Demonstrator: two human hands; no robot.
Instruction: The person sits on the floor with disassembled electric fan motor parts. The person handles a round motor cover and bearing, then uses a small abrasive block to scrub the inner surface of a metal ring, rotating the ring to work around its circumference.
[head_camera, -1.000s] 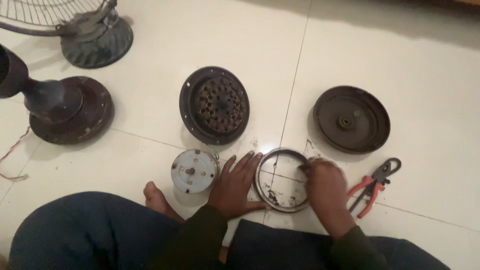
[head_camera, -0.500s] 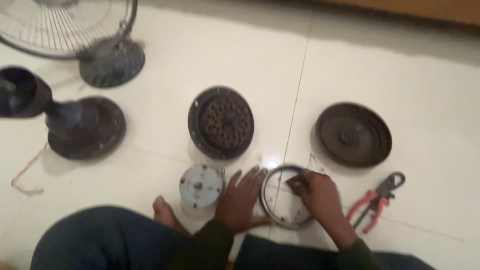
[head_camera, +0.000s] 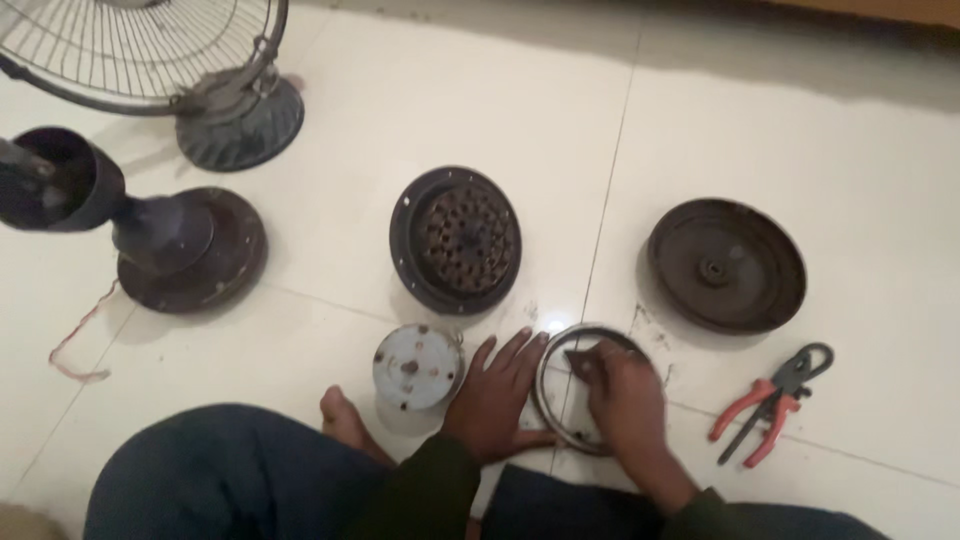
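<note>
2 hands on metal ring: left hand fingers flat, released; right hand grasping its rim.

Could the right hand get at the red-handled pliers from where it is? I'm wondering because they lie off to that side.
Probably yes. The right hand rests on the round metal ring, and the red-handled pliers lie on the bare white tile floor to its right, with nothing between them.

Left hand lies flat beside a metal ring on the tiled floor; right hand rests over it.
</note>
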